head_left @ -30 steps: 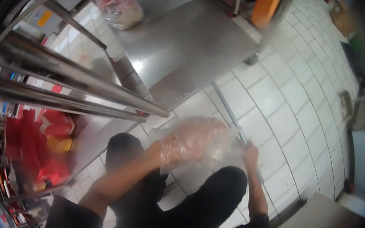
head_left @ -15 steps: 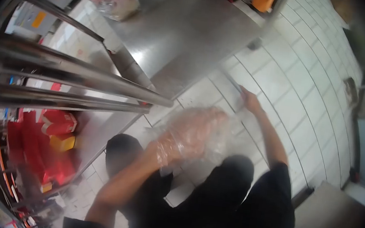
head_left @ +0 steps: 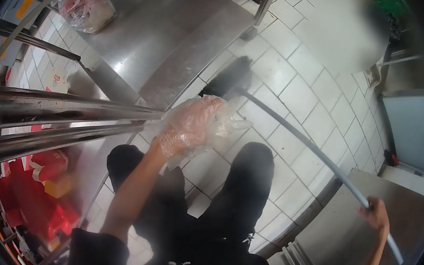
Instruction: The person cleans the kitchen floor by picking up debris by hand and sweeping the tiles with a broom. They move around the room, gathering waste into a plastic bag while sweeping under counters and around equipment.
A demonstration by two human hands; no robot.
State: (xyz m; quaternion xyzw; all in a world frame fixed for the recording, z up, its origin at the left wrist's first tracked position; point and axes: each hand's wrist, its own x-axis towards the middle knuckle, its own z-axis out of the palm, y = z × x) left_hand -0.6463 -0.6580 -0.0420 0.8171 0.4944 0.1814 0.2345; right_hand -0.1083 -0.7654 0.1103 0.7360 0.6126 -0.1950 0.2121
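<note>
Clear, loose plastic covers my left hand [head_left: 195, 120], whose fingers are curled around crumpled clear plastic [head_left: 223, 125] in front of my knees. At the far right, my right hand [head_left: 376, 214] is wrapped around the grey handle of a broom [head_left: 305, 139]. The handle slants up and left to a dark, blurred head [head_left: 230, 77] on the tiled floor, beside the steel table's edge. My left hand partly covers the lower end of that head.
A steel table [head_left: 144, 36] holds a plastic bag with pinkish contents [head_left: 86, 11]. Shiny metal bars [head_left: 63, 107] jut in from the left, above red boxes [head_left: 39, 202]. White tiles [head_left: 297, 116] cover the floor; a steel surface [head_left: 372, 195] stands at right.
My right hand has swung right and down along with the handle, and the broom's dark head now shows on the floor. My left hand has shifted left and up in the view.
</note>
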